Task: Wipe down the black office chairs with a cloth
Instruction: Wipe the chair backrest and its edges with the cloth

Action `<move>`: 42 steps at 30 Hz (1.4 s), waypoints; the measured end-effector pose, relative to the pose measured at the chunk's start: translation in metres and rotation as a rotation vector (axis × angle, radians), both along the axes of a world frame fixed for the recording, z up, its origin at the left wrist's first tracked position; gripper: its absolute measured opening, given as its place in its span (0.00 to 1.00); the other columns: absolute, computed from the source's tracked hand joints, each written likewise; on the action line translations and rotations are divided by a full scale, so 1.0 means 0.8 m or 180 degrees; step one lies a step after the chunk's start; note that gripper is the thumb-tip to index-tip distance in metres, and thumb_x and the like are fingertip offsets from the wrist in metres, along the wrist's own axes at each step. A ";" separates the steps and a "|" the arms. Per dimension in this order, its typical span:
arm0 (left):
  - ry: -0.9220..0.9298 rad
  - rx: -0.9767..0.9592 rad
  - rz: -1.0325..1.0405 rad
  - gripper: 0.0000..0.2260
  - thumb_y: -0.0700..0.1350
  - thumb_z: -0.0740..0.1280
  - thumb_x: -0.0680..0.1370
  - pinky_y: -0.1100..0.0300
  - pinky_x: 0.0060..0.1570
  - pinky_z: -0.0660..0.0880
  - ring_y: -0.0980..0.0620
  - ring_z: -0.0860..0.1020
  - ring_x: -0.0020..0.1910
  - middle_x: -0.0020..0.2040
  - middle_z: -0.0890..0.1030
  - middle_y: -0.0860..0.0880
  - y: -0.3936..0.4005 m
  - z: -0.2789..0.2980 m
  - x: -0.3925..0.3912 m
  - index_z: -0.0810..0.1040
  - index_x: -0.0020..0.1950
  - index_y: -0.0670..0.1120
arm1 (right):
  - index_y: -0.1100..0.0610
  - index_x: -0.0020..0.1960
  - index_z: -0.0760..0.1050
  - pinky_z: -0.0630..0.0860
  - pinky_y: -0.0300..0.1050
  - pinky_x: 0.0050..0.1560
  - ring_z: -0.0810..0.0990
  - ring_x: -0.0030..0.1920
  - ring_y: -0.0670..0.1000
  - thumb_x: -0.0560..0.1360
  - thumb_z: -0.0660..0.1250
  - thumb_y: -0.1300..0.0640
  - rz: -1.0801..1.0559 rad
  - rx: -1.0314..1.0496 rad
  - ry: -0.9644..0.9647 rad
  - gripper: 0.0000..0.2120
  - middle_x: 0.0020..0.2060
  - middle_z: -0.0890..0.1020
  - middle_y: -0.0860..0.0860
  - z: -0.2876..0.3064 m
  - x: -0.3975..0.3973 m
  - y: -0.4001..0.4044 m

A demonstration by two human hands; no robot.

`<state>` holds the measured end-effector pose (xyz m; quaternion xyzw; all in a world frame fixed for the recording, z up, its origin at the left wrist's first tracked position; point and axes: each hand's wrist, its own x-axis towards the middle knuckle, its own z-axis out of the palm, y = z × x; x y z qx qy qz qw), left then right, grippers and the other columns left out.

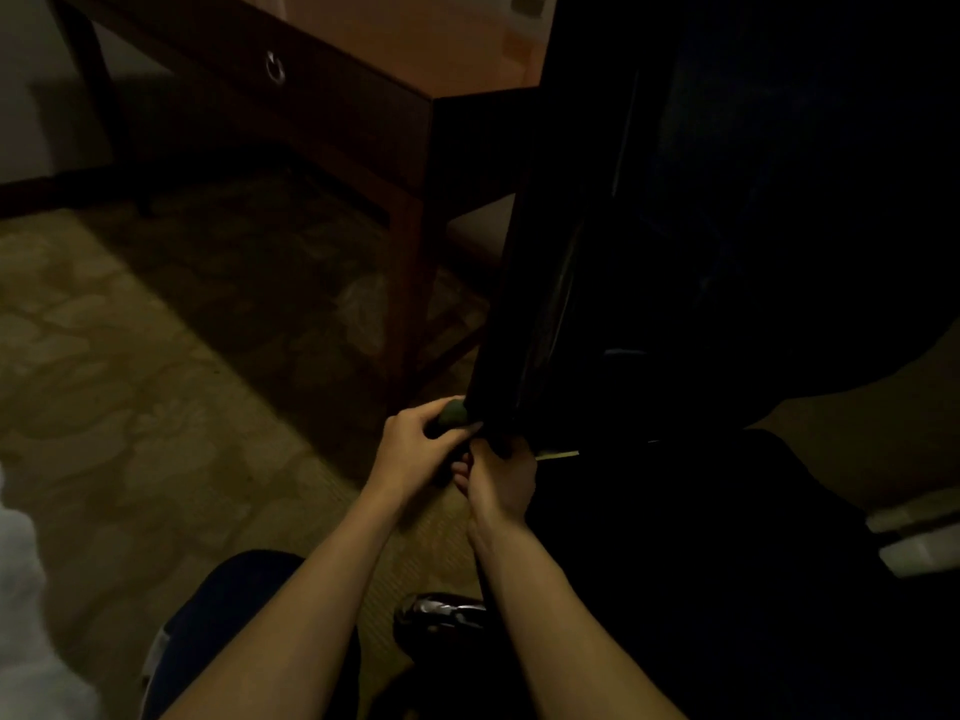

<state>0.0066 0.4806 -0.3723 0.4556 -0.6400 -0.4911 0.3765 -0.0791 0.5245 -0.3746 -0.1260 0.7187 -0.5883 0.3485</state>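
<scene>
1. Head view, dim light: the black office chair (597, 262) fills the right side of the picture, its dark back panel tilted, its lower corner coming down to the two hands near the middle.
2. The left hand (415, 449) holds a bunched dark greenish cloth (453, 412); its fingers (465, 429) are curled round the wad and press it against the lower edge of the chair's panel.
3. The right hand (501, 478) sits just beside and slightly below the left, touching it; its fingers are clenched on the bottom corner of the chair, partly hidden by the dark surface.
4. Both forearms are bare and reach up from the bottom of the picture.
5. Behind the chair stands a dark wooden desk (311, 111) with an orange-brown tabletop (441, 39) and a drawer carrying a metal ring pull (275, 67).
6. The patterned carpet (130, 356) covers the floor to the left.
7. A shiny dark shoe (436, 615) shows between the forearms, and a knee in dark trousers (228, 605) lies at lower left.
</scene>
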 end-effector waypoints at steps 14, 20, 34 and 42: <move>-0.1180 0.0173 0.0395 0.16 0.46 0.72 0.75 0.62 0.43 0.74 0.50 0.81 0.51 0.50 0.82 0.50 0.018 -0.021 -0.015 0.79 0.63 0.51 | 0.58 0.55 0.79 0.83 0.57 0.45 0.86 0.40 0.59 0.77 0.65 0.58 0.0463 0.0758 0.1010 0.09 0.43 0.85 0.59 -0.004 -0.019 0.011; -0.0955 0.0353 0.0724 0.08 0.45 0.71 0.76 0.51 0.48 0.79 0.47 0.80 0.50 0.49 0.81 0.50 0.057 -0.016 -0.046 0.78 0.55 0.49 | 0.63 0.61 0.77 0.74 0.51 0.57 0.79 0.59 0.63 0.78 0.65 0.63 -0.0075 0.0589 0.1418 0.12 0.57 0.81 0.62 0.010 -0.057 0.040; -0.0372 -0.0286 0.0634 0.09 0.38 0.72 0.75 0.73 0.37 0.70 0.61 0.76 0.43 0.46 0.78 0.56 0.028 -0.008 -0.036 0.75 0.50 0.47 | 0.56 0.65 0.74 0.75 0.61 0.61 0.80 0.60 0.58 0.73 0.69 0.53 -0.0289 -0.0140 0.0781 0.21 0.58 0.82 0.56 -0.012 -0.033 0.014; -0.0381 -0.0062 0.0621 0.07 0.45 0.73 0.75 0.68 0.30 0.68 0.57 0.78 0.37 0.40 0.79 0.53 0.059 0.007 0.002 0.75 0.43 0.49 | 0.51 0.61 0.76 0.77 0.55 0.61 0.81 0.59 0.55 0.74 0.70 0.64 0.0925 0.0044 0.1370 0.18 0.56 0.83 0.53 0.000 -0.042 0.055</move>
